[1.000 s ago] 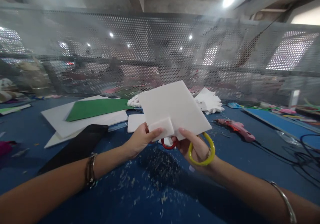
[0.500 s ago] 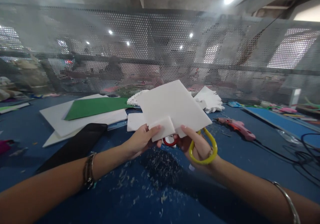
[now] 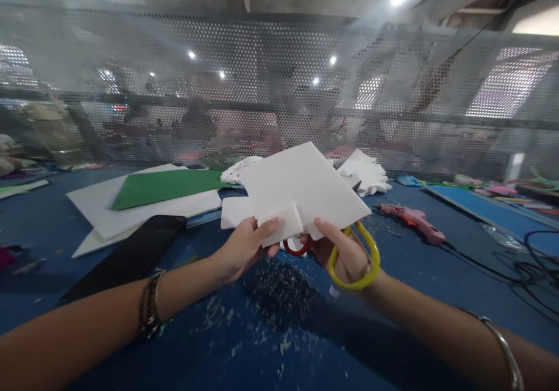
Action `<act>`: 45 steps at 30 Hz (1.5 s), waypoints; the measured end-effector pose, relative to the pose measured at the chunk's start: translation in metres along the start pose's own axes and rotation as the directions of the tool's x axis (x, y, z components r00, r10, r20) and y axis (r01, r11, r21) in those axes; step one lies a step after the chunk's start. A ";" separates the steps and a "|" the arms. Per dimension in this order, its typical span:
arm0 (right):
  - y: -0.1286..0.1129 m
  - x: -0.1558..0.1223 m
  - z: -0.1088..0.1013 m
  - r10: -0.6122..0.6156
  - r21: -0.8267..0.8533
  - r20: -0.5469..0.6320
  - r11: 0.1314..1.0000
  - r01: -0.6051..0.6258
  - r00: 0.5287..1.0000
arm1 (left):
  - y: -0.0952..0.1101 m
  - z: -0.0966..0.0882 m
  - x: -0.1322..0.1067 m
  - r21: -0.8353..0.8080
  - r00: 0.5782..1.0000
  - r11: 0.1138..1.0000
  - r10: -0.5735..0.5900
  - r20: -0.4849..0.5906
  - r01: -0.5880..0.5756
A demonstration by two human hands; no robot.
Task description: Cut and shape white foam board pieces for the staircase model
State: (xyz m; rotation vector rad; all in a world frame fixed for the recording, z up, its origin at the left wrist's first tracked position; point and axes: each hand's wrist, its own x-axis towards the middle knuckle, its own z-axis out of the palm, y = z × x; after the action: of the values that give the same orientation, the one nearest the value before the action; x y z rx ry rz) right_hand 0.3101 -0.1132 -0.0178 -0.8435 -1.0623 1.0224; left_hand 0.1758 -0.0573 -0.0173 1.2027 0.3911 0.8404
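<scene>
A white foam-like sheet point(image 3: 301, 181) is held up, tilted, between my two hands. My left hand point(image 3: 244, 240) pinches a small white rectangular piece point(image 3: 283, 223) flat against the sheet's lower left edge, thumb in front and fingers behind. At the sheet's lower right edge, my right hand point(image 3: 345, 248) grips with its thumb on the front face. A yellow scissor handle point(image 3: 374, 257) loops around that hand. Just below the sheet, between the hands, shows part of a red ring point(image 3: 297, 250). A dark pointed tip point(image 3: 357, 186) pokes out behind the sheet's right side.
On the blue table lie white sheets point(image 3: 100, 205), a green sheet point(image 3: 166, 187) and a black flat object point(image 3: 131, 257) at left. A pink glue gun point(image 3: 414, 222) with a black cable lies right. Behind stands a perforated metal screen point(image 3: 279, 88). White scraps point(image 3: 279, 315) litter the front.
The sheet and both hands have shifted very slightly, with the grip unchanged. The dark tip now shows beyond the sheet's right side.
</scene>
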 end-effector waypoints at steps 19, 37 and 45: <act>-0.024 0.009 -0.030 0.024 -0.809 0.288 0.542 0.229 0.957 | 0.054 -0.009 0.009 -0.149 0.940 0.953 0.217 -0.263 -0.262; -0.034 -0.009 -0.007 0.038 -0.721 0.380 0.638 0.270 0.924 | 0.031 -0.002 0.000 0.255 0.953 0.929 0.295 -0.066 -0.269; -0.029 -0.009 -0.005 -0.007 -0.729 0.379 0.613 0.304 0.925 | 0.029 -0.004 0.003 0.302 0.961 0.919 0.275 -0.033 -0.253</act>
State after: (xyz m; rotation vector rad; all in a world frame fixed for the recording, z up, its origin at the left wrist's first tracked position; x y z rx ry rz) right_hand 0.3204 -0.1309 0.0047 -1.2612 -1.9278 0.5156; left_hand 0.1647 -0.0493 0.0085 1.5285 0.4315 1.0907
